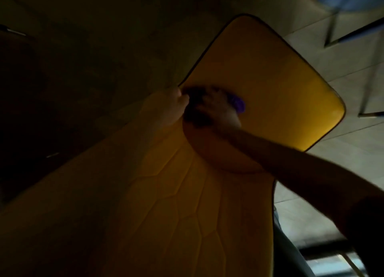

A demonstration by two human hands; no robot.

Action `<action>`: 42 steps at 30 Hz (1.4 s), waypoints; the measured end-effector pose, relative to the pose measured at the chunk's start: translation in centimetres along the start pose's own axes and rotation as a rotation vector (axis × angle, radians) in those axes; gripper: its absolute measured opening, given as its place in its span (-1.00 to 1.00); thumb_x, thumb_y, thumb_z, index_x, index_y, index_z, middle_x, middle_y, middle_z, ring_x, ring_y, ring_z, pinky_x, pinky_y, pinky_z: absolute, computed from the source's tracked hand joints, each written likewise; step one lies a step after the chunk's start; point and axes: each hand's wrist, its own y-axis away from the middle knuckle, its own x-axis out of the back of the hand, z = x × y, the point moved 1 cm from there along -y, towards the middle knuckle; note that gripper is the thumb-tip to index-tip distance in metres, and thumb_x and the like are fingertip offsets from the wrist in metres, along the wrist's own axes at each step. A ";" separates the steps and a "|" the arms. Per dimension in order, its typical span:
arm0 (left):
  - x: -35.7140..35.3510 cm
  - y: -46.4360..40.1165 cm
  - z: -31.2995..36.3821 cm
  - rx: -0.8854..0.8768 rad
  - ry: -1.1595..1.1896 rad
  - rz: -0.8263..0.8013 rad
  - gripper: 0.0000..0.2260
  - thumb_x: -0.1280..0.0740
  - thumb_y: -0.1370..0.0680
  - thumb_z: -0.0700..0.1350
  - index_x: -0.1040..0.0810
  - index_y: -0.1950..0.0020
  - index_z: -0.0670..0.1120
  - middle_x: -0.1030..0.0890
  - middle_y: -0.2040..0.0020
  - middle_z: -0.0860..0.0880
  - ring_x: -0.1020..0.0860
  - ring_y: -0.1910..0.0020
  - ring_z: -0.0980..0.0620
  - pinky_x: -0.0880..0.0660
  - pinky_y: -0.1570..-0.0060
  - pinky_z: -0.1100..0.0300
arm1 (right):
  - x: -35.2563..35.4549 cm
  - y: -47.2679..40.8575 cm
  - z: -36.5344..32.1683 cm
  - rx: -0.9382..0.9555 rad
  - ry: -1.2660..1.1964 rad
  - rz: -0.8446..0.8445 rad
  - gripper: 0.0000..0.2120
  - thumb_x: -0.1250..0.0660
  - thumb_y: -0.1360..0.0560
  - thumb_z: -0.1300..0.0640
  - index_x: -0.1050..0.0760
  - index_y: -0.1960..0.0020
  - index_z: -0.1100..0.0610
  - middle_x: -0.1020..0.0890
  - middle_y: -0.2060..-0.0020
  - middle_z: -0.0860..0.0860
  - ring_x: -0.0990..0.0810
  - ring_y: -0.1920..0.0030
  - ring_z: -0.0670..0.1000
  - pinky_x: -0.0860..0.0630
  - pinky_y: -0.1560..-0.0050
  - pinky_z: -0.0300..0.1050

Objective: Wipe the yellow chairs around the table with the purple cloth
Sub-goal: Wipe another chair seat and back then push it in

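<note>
Peeking from under right hand, purple cloth on yellow chair.

The right hand reaches in from the lower right on a long, bare, nearly straight forearm, palm turned down, fingers curled over something; they are blurred and dark. The left hand sits just beside it on the left, its fingers bent around an edge, with the wrist below.
</note>
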 end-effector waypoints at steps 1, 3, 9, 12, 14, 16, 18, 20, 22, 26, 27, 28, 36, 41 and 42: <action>0.0 0.1 0.1 0.049 0.044 0.036 -0.69 -0.18 -0.62 0.08 -0.45 -0.28 -0.04 -0.56 -0.15 -0.11 -0.55 -0.03 -0.10 -0.51 0.02 -0.01 | -1.2 2.1 -0.9 0.176 -0.043 -0.061 -0.50 -0.54 -0.36 0.09 -0.58 -0.29 0.06 -0.55 -0.34 0.17 -0.39 -0.42 0.37 -0.46 -0.24 0.43; -0.1 0.2 0.3 0.123 0.124 0.041 -0.62 -0.20 -0.61 0.13 -0.41 -0.35 -0.02 -0.56 -0.19 -0.15 -0.55 -0.09 -0.17 -0.50 -0.04 -0.05 | -3.3 8.1 -1.8 0.425 -0.018 -0.205 -0.58 -0.54 -0.40 0.13 -0.62 -0.24 0.09 -0.52 -0.37 0.16 -0.35 -0.44 0.36 -0.35 -0.34 0.44; -1.2 -0.3 1.0 0.088 -0.176 -0.091 -0.56 -0.23 -0.56 0.19 -0.42 -0.30 -0.07 -0.36 -0.38 -0.17 -0.42 -0.30 -0.28 -0.43 -0.16 -0.16 | -0.4 19.3 9.7 0.462 0.286 -0.457 -0.42 -0.60 -0.18 0.26 -0.62 -0.14 -0.10 -0.48 -0.42 0.01 -0.23 -0.53 0.22 -0.18 -0.47 0.32; -1.6 -0.6 1.5 0.086 -0.209 -0.085 -0.58 -0.24 -0.56 0.19 -0.43 -0.28 -0.06 -0.33 -0.39 -0.17 -0.42 -0.29 -0.26 -0.47 -0.09 -0.11 | 1.3 21.1 15.5 0.292 0.348 -0.344 -0.40 -0.58 -0.19 0.32 -0.62 -0.14 -0.12 -0.49 -0.42 0.02 -0.25 -0.51 0.32 -0.24 -0.42 0.43; -1.8 -0.8 1.4 0.092 -0.223 -0.102 -0.59 -0.23 -0.58 0.19 -0.42 -0.29 -0.06 -0.31 -0.40 -0.17 -0.41 -0.30 -0.26 -0.47 -0.10 -0.13 | 1.4 21.8 17.4 0.120 0.335 -0.191 -0.39 -0.53 -0.21 0.31 -0.58 -0.19 -0.09 -0.47 -0.42 0.07 -0.22 -0.52 0.34 -0.17 -0.45 0.41; -2.0 -0.9 1.2 0.091 -0.212 -0.104 -0.58 -0.21 -0.58 0.19 -0.43 -0.29 -0.07 -0.31 -0.40 -0.18 -0.40 -0.31 -0.28 -0.45 -0.13 -0.15 | 0.5 22.6 16.4 -0.136 0.240 -0.001 -0.39 -0.49 -0.24 0.30 -0.52 -0.25 0.00 -0.47 -0.39 0.16 -0.25 -0.49 0.37 -0.18 -0.44 0.39; -1.8 -1.1 1.3 0.093 -0.207 -0.097 -0.57 -0.21 -0.57 0.19 -0.43 -0.29 -0.08 -0.32 -0.40 -0.19 -0.39 -0.30 -0.29 -0.45 -0.13 -0.15 | -0.7 21.6 13.8 -0.483 0.159 0.201 -0.45 -0.46 -0.37 0.25 -0.48 -0.35 0.10 -0.44 -0.40 0.27 -0.26 -0.48 0.40 -0.14 -0.47 0.42; -1.7 -1.1 1.4 0.104 -0.185 -0.111 -0.56 -0.20 -0.58 0.20 -0.42 -0.31 -0.08 -0.29 -0.43 -0.21 -0.38 -0.33 -0.30 -0.44 -0.15 -0.15 | -1.1 18.2 11.7 -0.860 -0.017 0.312 -0.41 -0.40 -0.50 0.07 -0.36 -0.48 0.18 -0.30 -0.50 0.28 -0.15 -0.54 0.37 0.05 -0.54 0.36; -1.6 -1.2 1.3 0.108 -0.156 -0.111 -0.56 -0.20 -0.58 0.20 -0.42 -0.30 -0.08 -0.30 -0.42 -0.22 -0.37 -0.33 -0.30 -0.44 -0.17 -0.16 | 0.0 12.7 11.5 -1.173 -0.211 0.395 -0.30 -0.29 -0.52 -0.09 -0.20 -0.57 0.15 -0.14 -0.58 0.20 -0.01 -0.58 0.30 0.12 -0.55 0.33; -1.4 -1.1 1.6 0.125 -0.138 -0.131 -0.58 -0.19 -0.59 0.20 -0.42 -0.30 -0.06 -0.35 -0.38 -0.19 -0.39 -0.32 -0.26 -0.44 -0.14 -0.13 | 3.8 -0.6 14.3 -1.151 -0.303 0.440 -0.29 -0.24 -0.52 -0.18 -0.11 -0.60 -0.04 -0.07 -0.61 0.10 0.05 -0.59 0.28 -0.20 -0.44 0.44; -1.5 -1.1 1.7 0.129 -0.140 -0.124 -0.59 -0.18 -0.59 0.19 -0.42 -0.29 -0.06 -0.37 -0.37 -0.19 -0.39 -0.31 -0.26 -0.44 -0.12 -0.12 | 4.5 -4.1 13.9 -1.042 -0.234 0.431 -0.31 -0.29 -0.52 -0.18 -0.16 -0.58 -0.06 -0.13 -0.60 0.08 -0.01 -0.59 0.28 -0.26 -0.41 0.43; -1.5 -1.1 1.6 0.132 -0.133 -0.107 -0.60 -0.18 -0.59 0.19 -0.43 -0.28 -0.06 -0.39 -0.36 -0.19 -0.40 -0.30 -0.26 -0.43 -0.12 -0.11 | 4.5 -6.9 12.9 -0.914 -0.149 0.419 -0.33 -0.30 -0.52 -0.20 -0.20 -0.56 -0.08 -0.19 -0.58 0.07 -0.06 -0.58 0.27 -0.30 -0.39 0.41; -1.0 -1.0 0.8 0.133 0.103 -0.110 -0.62 -0.17 -0.61 0.13 -0.40 -0.35 -0.03 -0.37 -0.40 -0.11 -0.37 -0.36 -0.22 -0.43 -0.19 -0.14 | -3.9 0.5 1.2 -0.096 -0.005 0.110 -0.52 -0.26 -0.49 -0.12 -0.47 -0.38 -0.03 -0.32 -0.53 0.12 -0.13 -0.56 0.30 -0.05 -0.46 0.40; -1.3 -1.0 0.8 0.154 0.029 -0.111 -0.64 -0.21 -0.58 0.16 -0.41 -0.26 -0.03 -0.40 -0.34 -0.10 -0.42 -0.29 -0.21 -0.46 0.02 -0.11 | -4.6 12.0 5.7 0.227 0.180 -0.100 -0.52 -0.43 -0.40 -0.04 -0.51 -0.31 -0.07 -0.29 -0.54 0.14 -0.07 -0.57 0.29 0.00 -0.47 0.45; -1.3 -1.1 0.9 0.150 0.017 -0.103 -0.65 -0.22 -0.58 0.16 -0.42 -0.24 -0.03 -0.41 -0.33 -0.10 -0.43 -0.27 -0.22 -0.46 0.03 -0.11 | -4.1 14.5 7.6 0.197 0.185 -0.100 -0.55 -0.44 -0.38 -0.01 -0.53 -0.26 -0.06 -0.34 -0.51 0.16 -0.13 -0.55 0.33 -0.06 -0.46 0.48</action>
